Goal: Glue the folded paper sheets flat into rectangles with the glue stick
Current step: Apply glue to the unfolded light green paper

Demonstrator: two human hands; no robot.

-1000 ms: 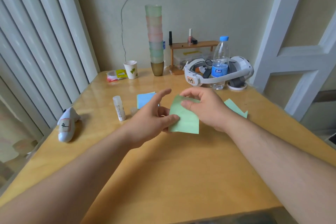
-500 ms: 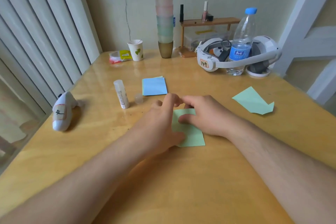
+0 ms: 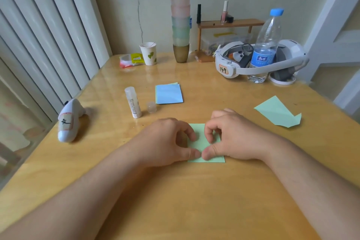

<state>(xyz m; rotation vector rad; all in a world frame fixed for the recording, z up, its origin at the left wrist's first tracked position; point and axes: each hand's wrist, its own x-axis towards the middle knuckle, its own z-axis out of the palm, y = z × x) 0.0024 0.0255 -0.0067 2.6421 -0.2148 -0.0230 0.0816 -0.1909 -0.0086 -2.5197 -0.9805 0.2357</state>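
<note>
Presently: green folded sheet (image 3: pixel 202 142) flat on counter (image 3: pixel 194 200), near centre. Left hand (image 3: pixel 167 142) and right hand (image 3: pixel 233 138) both press it down, each grip curled, thumbs meeting at its near edge. Risk: uneven pressure skews layers or glue seeps. Glue stick (image 3: pixel 133 102) stands uncapped, cap (image 3: pixel 151 107) beside; may dry or topple.

Green folded sheet (image 3: pixel 202 141), blue sheet (image 3: pixel 169 94), white glue stick (image 3: pixel 133 102).
</note>
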